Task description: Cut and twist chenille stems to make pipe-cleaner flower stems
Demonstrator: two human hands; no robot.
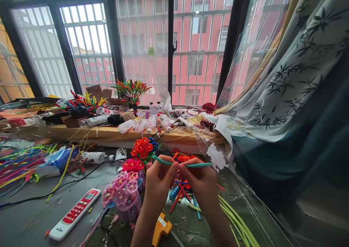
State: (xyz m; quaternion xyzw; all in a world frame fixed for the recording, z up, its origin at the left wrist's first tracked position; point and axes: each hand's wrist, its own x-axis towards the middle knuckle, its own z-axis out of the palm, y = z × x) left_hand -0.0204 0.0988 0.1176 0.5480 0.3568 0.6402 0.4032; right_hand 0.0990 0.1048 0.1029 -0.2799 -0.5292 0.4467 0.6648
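Both hands meet at the centre, pinching a green pipe cleaner (200,165) held level across the fingertips. My left hand (160,176) is closed on its left part, where the end looks curled. My right hand (200,181) grips it just right of the middle, and the straight end sticks out to the right. Left of the hands stand pink pipe-cleaner flowers (127,189) in a purple pot, with red flowers (143,148) behind. Below lie a yellow glue gun (160,229) and short cut pipe cleaners (180,199), partly hidden by my hands.
A red-and-white remote (75,214) lies at left, near a black cable (79,181) and a heap of coloured pipe cleaners (24,167). Yellow-green stems (240,221) lie at right. Plastic bottles (127,126) and a power strip (185,124) crowd the windowsill. A curtain (294,76) hangs at right.
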